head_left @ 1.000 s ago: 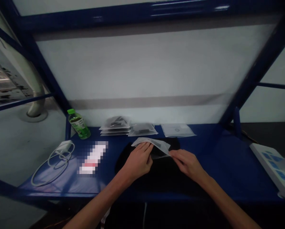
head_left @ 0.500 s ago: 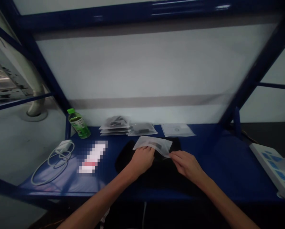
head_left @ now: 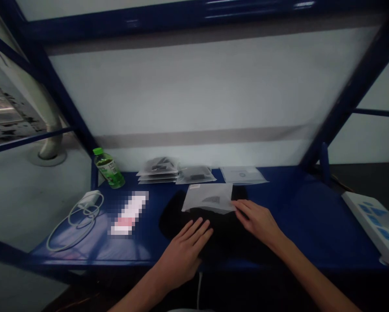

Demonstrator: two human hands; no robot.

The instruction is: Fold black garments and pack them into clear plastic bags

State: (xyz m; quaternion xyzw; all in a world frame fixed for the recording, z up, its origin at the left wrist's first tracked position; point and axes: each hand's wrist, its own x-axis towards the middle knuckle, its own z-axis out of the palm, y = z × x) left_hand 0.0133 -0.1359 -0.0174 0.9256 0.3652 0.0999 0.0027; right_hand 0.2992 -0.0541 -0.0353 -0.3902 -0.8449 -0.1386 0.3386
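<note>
Head view, plastic bag point(head_left: 209, 198) now lying flat, left hand point(head_left: 183, 255) off it

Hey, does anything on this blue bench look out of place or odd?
The frosted plastic bag lies askew on the black cloth, out of line with the bags behind it, its corner touched by the right hand. The pink-and-white item is pixelated, so unreadable.

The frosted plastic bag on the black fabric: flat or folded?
Flat: the plastic bag lies spread on the black fabric, no fold visible, right hand touching its edge.
</note>
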